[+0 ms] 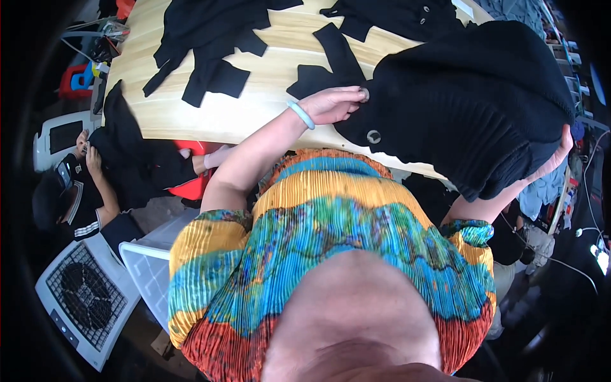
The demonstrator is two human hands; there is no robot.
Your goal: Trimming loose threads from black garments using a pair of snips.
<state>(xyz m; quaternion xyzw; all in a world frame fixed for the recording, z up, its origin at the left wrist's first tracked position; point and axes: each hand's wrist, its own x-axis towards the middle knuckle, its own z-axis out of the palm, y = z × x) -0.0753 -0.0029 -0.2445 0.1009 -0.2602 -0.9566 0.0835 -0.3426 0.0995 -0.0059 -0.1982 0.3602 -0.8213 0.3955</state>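
Note:
A black ribbed knit garment (471, 95) is raised over the right side of the table, its folds hanging toward me. My left hand (334, 105), with a pale bangle (300, 115) at the wrist, pinches the garment's left edge beside a round button-like piece. Another round, shiny button (373, 136) sits on the cloth a little lower. At the far right my right hand (557, 156) holds the garment from below and outside; the cloth hides most of its fingers.
Several black garment pieces (213, 32) lie on the wooden table (273, 41). To the left, a person (89, 184) handles black cloth beside a white fan unit (86, 296) and a white plastic crate (146, 254). Grey-blue cloth (544, 191) hangs at right, near loose cables.

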